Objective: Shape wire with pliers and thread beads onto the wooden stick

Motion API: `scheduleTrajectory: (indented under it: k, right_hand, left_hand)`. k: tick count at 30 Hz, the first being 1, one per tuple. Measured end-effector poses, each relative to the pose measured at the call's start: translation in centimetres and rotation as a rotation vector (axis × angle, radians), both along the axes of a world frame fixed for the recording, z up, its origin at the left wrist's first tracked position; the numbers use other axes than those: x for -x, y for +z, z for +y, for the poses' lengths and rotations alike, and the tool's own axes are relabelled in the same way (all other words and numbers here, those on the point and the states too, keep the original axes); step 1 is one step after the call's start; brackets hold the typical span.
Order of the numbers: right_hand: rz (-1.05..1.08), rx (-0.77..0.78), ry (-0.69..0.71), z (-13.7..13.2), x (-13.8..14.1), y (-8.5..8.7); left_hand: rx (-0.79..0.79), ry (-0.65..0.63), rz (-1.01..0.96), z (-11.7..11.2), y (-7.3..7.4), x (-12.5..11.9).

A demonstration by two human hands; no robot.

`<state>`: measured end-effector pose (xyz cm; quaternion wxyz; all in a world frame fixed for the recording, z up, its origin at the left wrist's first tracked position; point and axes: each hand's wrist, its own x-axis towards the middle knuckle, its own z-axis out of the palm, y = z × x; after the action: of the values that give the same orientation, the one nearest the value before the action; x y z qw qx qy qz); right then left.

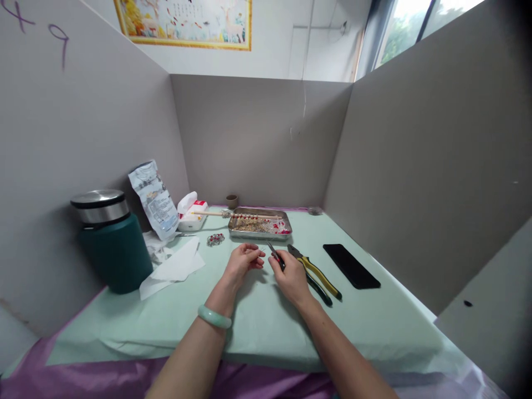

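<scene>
Bare forearms; slim, dark, pointed tool.

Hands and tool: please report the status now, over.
Left hand curled, grip unclear. Right hand holds tool, tip pointing away. Pliers close beside right hand; tray beyond.

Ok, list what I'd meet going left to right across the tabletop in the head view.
Teal flask, leaning packet, tissue pack, bead cluster, left hand, right hand, yellow-and-green pliers, black phone.
</scene>
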<state>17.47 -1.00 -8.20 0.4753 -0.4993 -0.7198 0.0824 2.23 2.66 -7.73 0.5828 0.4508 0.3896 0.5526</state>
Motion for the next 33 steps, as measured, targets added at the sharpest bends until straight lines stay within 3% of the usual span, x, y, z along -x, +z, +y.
scheduleTrajectory:
  k: [8, 15, 33]
  right_hand:
    - [-0.198, 0.046, -0.063, 0.2, 0.1, -1.1]
    - [-0.246, 0.085, -0.120, 0.1, 0.0, -1.0]
    - [-0.338, 0.061, -0.199, -0.4, 0.4, -0.6]
  left_hand:
    - [-0.091, 0.004, 0.102, 0.1, 0.1, -0.6]
    - [-0.117, -0.033, 0.123, -0.3, 0.4, -0.7]
    - [-0.004, -0.021, 0.052, -0.1, 0.0, -0.1]
